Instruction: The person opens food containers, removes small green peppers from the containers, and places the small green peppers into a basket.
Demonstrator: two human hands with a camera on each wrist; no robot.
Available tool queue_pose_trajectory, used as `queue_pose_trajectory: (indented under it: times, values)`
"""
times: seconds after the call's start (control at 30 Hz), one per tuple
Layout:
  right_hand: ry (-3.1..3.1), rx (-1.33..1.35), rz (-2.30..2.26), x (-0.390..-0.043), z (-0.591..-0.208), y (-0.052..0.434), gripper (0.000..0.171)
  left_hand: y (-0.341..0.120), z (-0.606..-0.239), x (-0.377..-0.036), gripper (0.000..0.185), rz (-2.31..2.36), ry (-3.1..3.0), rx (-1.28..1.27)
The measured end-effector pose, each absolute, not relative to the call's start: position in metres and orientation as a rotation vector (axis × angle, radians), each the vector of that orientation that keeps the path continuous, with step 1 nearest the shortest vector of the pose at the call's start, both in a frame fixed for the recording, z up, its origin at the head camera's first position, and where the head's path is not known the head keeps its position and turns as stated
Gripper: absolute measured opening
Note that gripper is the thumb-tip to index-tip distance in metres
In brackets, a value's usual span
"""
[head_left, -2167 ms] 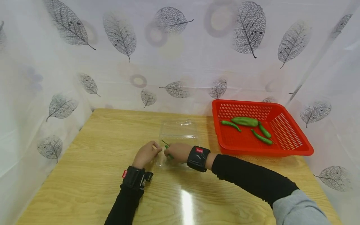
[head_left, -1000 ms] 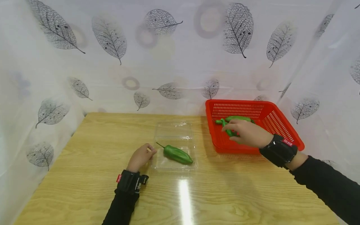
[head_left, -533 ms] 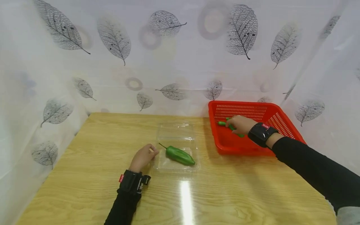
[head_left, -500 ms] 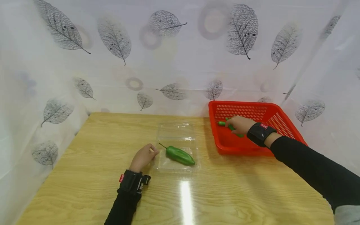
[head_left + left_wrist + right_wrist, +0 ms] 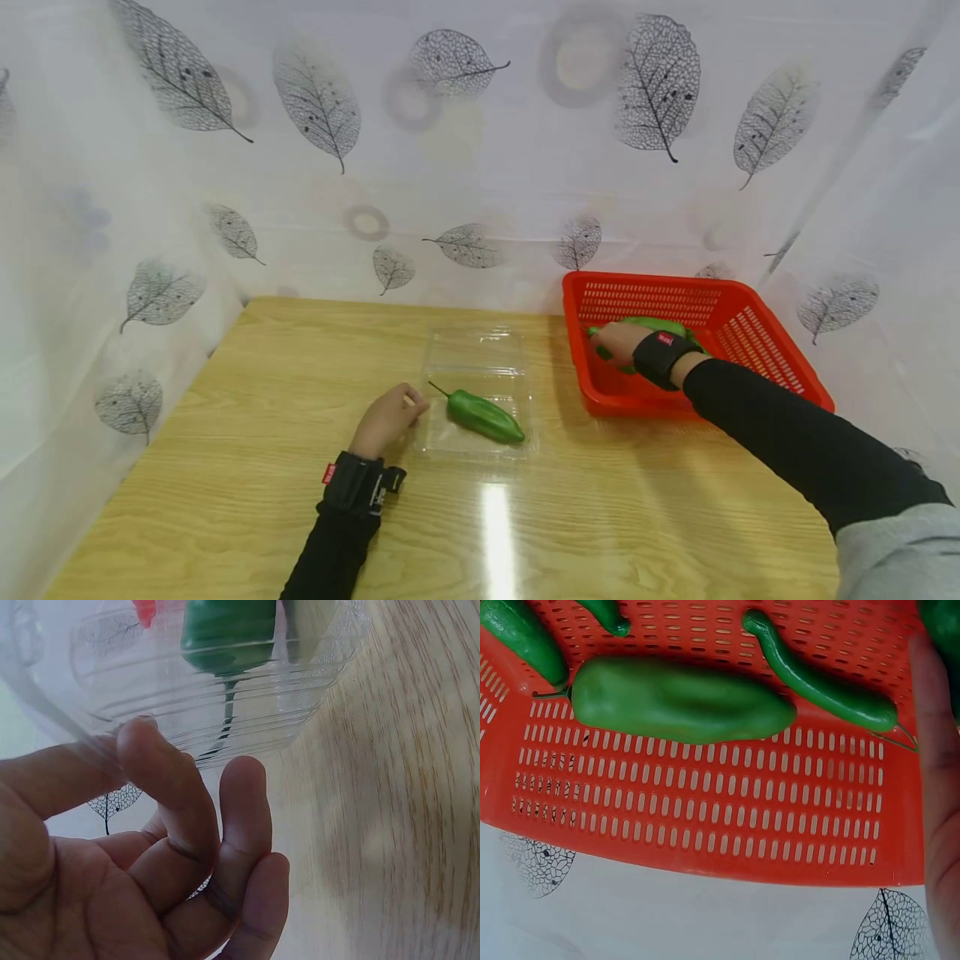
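A clear plastic clamshell box stands unfolded on the table, its lid laid back. My left hand pinches the box's left rim between thumb and index finger, seen close in the left wrist view. Inside the box lies a large green pepper, its stem pointing left. My right hand is down in the red basket, at its left side, and grips a green pepper that is mostly hidden by the hand and cut off by the right wrist view's edge.
In the basket also lie a large light green pepper, a thin curved one and two others, partly seen. The wooden table meets a leaf-print curtain at the back and sides.
My right hand has let go of the large pepper in the box and moved right to the basket, where it has taken hold of another pepper. My left hand stays at the box rim.
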State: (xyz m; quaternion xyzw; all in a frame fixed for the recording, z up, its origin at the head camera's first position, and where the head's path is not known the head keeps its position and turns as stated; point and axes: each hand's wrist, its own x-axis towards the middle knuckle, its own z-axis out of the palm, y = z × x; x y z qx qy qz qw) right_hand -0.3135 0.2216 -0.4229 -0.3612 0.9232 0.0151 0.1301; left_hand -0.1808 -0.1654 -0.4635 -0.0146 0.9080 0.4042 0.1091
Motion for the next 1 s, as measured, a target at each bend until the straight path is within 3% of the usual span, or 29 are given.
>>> queue_pose_trajectory:
  times: [0.27, 1.0]
  values:
    - [2.619, -1.051, 0.094, -0.324, -0.434, 0.215, 0.02, -0.166, -0.465, -0.18, 0.018, 1.19, 2.673, -0.045]
    - [2.584, -0.736, -0.158, -0.316, -0.438, 0.213, 0.013, -0.166, -0.465, -0.18, 0.018, 1.202, 2.67, -0.055]
